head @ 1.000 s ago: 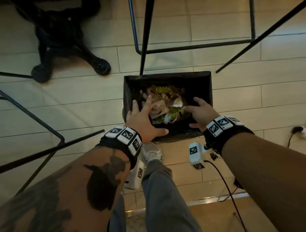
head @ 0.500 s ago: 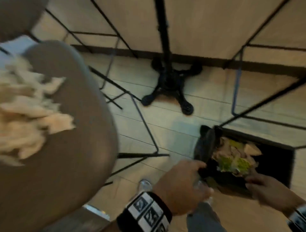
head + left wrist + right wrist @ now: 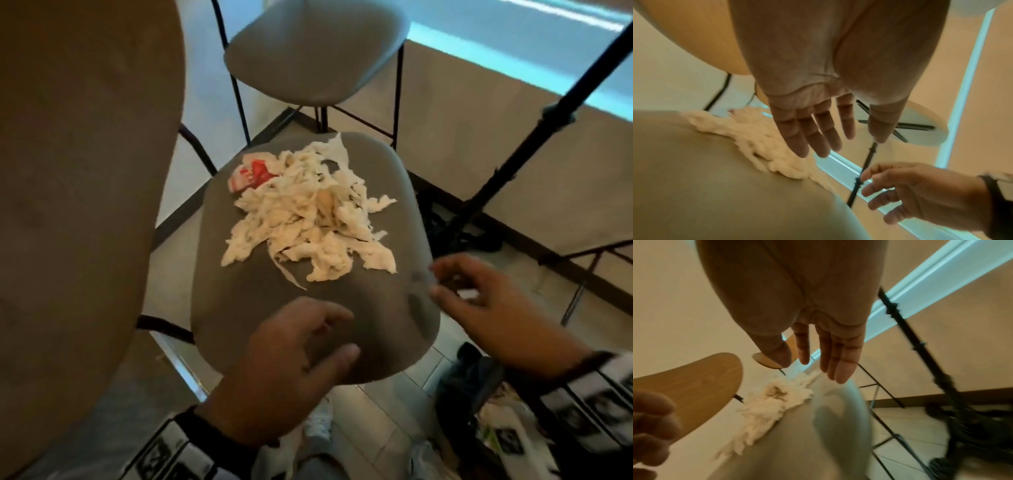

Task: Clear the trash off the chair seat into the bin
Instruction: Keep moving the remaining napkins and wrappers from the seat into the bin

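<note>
**Both hands reaching for loose scraps**

A pale tiled floor is showing under two chairs. The near seat (image 3: pixel 274 308) is carrying one heap of torn paper (image 3: pixel 308 226) with one red-and-white wrapper (image 3: pixel 251 174) at its far left. The left hand (image 3: pixel 291 363) and right hand (image 3: pixel 486 301) are hovering at the near edge, fingers spread, holding nothing. Scooping carelessly risks shreds spilling floorward. The bin is hardly showing.

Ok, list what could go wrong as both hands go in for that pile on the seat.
1. The shredded tissue pile is loose strips; a scoop may drop bits onto the floor.
2. Strands reach the chair seat right edge and could be knocked off.
3. The red-and-white wrapper lies on the far side, easily missed by the left hand and right hand.
</note>
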A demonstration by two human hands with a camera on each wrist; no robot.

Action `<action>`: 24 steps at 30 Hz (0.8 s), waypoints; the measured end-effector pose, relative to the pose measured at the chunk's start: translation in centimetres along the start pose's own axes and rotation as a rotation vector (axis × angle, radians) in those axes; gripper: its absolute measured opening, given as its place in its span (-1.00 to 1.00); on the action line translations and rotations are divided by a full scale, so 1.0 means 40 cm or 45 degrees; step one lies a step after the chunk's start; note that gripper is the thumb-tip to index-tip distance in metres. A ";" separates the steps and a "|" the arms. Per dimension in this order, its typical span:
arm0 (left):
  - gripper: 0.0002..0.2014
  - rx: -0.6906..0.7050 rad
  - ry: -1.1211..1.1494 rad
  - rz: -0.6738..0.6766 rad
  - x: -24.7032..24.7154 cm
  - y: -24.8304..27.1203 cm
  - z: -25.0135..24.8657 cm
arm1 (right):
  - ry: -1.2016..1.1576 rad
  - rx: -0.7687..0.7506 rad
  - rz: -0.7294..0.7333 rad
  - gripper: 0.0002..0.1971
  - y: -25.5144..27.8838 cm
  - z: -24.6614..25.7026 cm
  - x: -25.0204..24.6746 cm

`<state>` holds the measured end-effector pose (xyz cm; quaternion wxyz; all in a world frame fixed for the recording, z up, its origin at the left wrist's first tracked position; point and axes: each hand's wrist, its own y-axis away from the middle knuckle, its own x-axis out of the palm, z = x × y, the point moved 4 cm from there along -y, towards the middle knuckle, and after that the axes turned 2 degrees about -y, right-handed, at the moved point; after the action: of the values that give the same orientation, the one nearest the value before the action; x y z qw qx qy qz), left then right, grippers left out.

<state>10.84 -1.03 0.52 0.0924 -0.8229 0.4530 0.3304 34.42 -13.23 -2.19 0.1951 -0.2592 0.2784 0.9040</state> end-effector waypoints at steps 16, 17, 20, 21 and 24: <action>0.02 -0.499 -0.216 -0.487 -0.128 -0.231 0.214 | 0.437 -0.018 -0.213 -0.11 -0.214 0.205 0.243; 0.08 -0.499 -0.187 -0.447 -0.120 -0.246 0.217 | 0.418 -0.029 -0.198 -0.21 -0.215 0.198 0.236; 0.17 -0.540 -0.193 -0.296 -0.093 -0.274 0.219 | 0.352 -0.098 -0.149 -0.44 -0.214 0.185 0.214; 0.19 -0.556 -0.229 -0.269 -0.087 -0.279 0.216 | 0.305 -0.122 -0.133 -0.47 -0.211 0.183 0.206; 0.18 -0.567 -0.328 -0.268 -0.076 -0.287 0.207 | 0.193 -0.186 -0.115 -0.41 -0.200 0.180 0.186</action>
<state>15.16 11.36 -5.59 0.0000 -0.8166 0.2658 0.5124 29.94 -1.17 -4.62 0.1945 -0.3528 0.2137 0.8899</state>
